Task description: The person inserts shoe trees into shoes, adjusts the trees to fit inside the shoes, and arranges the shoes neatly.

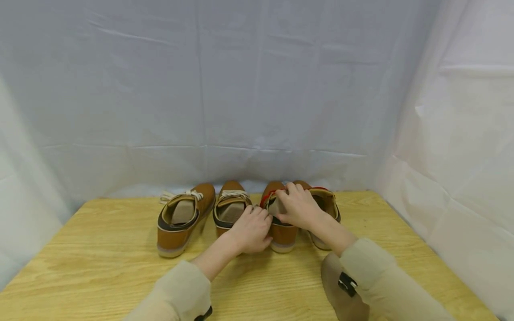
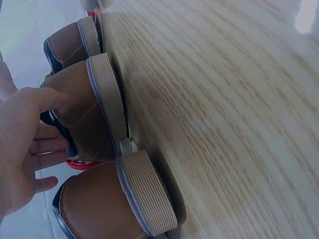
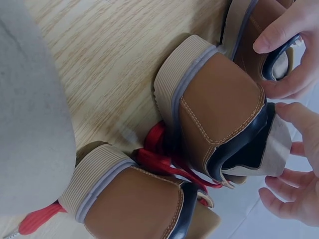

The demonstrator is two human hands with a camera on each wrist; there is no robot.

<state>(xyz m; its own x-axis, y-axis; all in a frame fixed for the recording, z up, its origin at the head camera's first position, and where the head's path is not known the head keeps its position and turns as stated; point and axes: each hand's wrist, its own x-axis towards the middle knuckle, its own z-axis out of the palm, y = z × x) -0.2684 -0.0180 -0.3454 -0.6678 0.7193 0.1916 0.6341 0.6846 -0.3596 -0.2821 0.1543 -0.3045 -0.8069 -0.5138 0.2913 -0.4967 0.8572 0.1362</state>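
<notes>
The right hand (image 1: 299, 207) pinches an insole (image 3: 280, 149) at the opening of the third shoe (image 3: 219, 94) from the left; its lower end is hidden inside. The left hand (image 1: 250, 229), thumb and fingers apart, covers part of the second shoe (image 1: 232, 212); contact is unclear. The right sleeve (image 1: 369, 263) hides part of a brown piece (image 1: 331, 276).

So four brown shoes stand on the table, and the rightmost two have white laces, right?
Not quite: the head view shows red laces on the rightmost two shoes, not white. Four brown shoes do stand on the table.
</notes>
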